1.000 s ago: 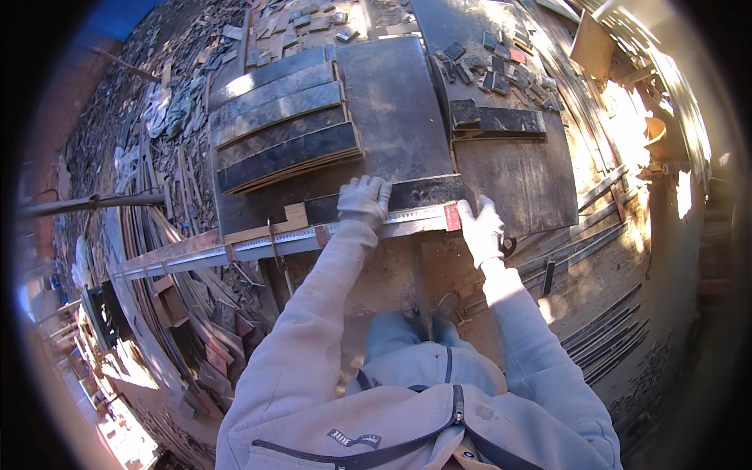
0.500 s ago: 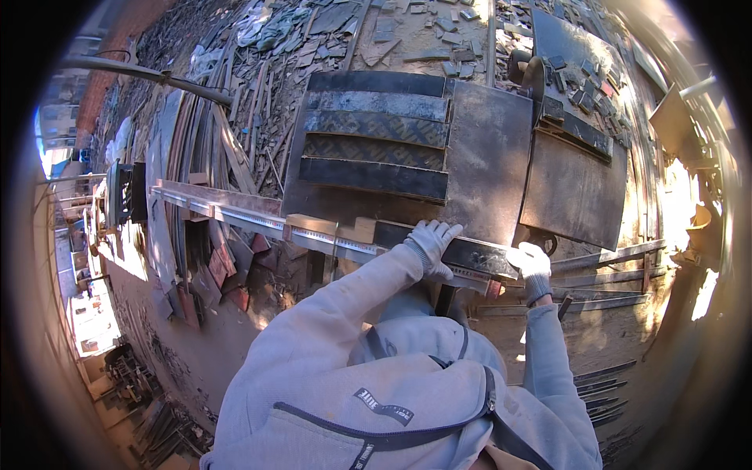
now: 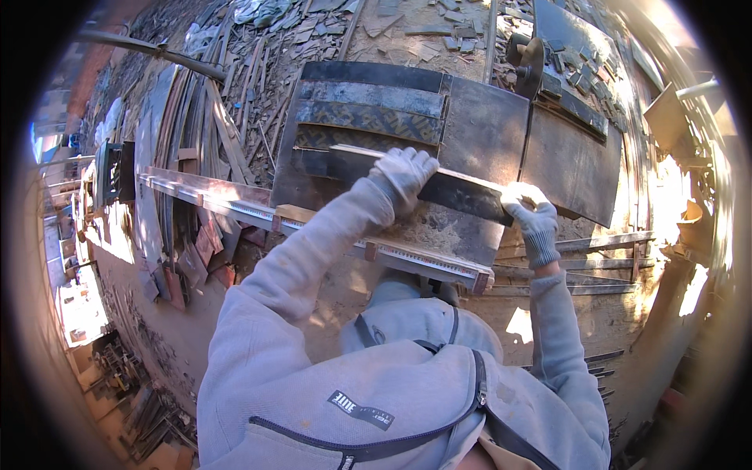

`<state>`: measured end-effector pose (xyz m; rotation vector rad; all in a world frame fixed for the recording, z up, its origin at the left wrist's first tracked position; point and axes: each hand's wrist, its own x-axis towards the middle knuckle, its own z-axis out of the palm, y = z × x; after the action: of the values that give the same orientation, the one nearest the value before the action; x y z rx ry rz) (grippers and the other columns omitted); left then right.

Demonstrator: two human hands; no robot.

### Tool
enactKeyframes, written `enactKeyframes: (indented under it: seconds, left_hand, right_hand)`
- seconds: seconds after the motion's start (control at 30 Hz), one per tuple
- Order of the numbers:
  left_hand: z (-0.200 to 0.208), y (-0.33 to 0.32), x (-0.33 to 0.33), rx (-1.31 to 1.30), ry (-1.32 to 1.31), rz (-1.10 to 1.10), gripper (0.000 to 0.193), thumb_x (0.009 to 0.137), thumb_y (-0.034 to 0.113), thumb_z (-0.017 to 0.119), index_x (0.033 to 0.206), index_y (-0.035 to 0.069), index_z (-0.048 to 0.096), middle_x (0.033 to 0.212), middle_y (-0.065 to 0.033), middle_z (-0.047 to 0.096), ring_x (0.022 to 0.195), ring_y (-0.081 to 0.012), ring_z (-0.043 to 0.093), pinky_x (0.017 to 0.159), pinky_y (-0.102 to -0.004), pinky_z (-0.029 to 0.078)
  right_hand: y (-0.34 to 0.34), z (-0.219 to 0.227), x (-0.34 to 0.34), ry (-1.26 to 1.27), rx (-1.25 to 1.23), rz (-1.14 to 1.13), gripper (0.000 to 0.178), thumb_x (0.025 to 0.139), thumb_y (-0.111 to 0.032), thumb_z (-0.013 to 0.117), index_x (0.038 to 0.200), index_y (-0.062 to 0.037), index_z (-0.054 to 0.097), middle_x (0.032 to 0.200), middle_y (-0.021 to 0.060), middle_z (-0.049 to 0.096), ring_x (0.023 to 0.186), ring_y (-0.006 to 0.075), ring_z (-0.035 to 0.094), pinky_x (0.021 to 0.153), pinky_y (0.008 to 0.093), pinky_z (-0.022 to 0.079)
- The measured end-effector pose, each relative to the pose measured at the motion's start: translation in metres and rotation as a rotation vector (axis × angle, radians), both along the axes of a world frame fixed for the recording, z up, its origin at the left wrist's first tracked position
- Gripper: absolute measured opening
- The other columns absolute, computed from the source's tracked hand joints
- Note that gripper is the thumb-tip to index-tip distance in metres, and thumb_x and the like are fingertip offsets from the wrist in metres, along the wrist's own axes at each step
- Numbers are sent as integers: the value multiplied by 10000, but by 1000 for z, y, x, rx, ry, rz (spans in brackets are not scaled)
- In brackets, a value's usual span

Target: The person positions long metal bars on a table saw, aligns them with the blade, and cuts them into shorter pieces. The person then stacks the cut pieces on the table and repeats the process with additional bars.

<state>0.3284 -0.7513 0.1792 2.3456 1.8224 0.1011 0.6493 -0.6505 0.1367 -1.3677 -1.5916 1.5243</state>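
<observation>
Both my hands wear pale gloves and hold one long, dark-faced board strip (image 3: 468, 196) over the metal work table (image 3: 486, 129). It is tilted, with its pale long edge turned up. My left hand (image 3: 404, 180) is closed over the strip near its middle, the grip partly hidden by the glove. At the strip's right end, my right hand (image 3: 533, 213) pinches the corner. Just beyond lie several similar dark strips (image 3: 372, 95) side by side, some with printed faces. A long rail with a measuring tape (image 3: 415, 257) runs along the table's near edge.
A small wood block (image 3: 294, 213) rests by the rail. At the far right stand a round wheel-like machine part (image 3: 530, 66) and a second table plate (image 3: 572, 168). Long planks (image 3: 160, 149) are heaped on the left, and scrap pieces (image 3: 439, 39) litter the ground beyond.
The strip has left its place along the rail, moved away from me toward the other strips, and been tipped up. Both hands moved with it, the left one farther.
</observation>
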Motion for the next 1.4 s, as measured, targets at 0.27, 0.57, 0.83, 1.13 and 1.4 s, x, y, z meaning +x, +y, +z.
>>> enactKeyframes:
  seconds: [0.27, 0.57, 0.83, 1.13, 1.4]
  left_hand:
    - [2, 48, -141, -126, 172, 150, 676, 719, 198, 919, 1334, 150, 642, 1264, -128, 687, 1212, -378, 649, 1063, -453, 527]
    - [-5, 46, -165, -361, 108, 135, 793, 643, 324, 986, 1334, 127, 651, 1292, -130, 630, 1300, -364, 590, 1121, -456, 502]
    - [11, 57, -162, -444, 127, 145, 796, 685, 309, 942, 1400, 135, 636, 1378, -125, 620, 1350, -351, 576, 1158, -431, 483]
    - [-20, 95, -181, -192, 188, 162, 836, 655, 309, 988, 1390, 163, 618, 1345, -124, 616, 1335, -364, 569, 1155, -438, 478]
    - [-17, 83, -186, -264, 115, 136, 783, 671, 300, 980, 1361, 164, 635, 1344, -133, 631, 1282, -371, 613, 1092, -455, 517]
  right_hand:
    - [51, -10, -167, -186, 113, 172, 388, 916, -310, 872, 1174, -28, 805, 1105, 109, 819, 1001, 206, 753, 943, 332, 575]
    - [38, -16, -182, -309, 111, 259, 360, 941, -314, 839, 1192, -56, 819, 1116, 138, 826, 1029, 215, 775, 967, 340, 576]
    - [51, -1, -181, -277, 51, 285, 317, 948, -278, 825, 1177, -57, 820, 1109, 143, 825, 1019, 224, 774, 944, 347, 584]
    - [104, -10, -210, -360, 259, 252, 347, 910, -322, 816, 1164, -86, 825, 1151, 148, 816, 1084, 298, 769, 991, 393, 578]
    - [84, -15, -208, -416, 242, 331, 415, 910, -386, 826, 1187, -78, 797, 1155, 166, 804, 1113, 334, 756, 997, 408, 575]
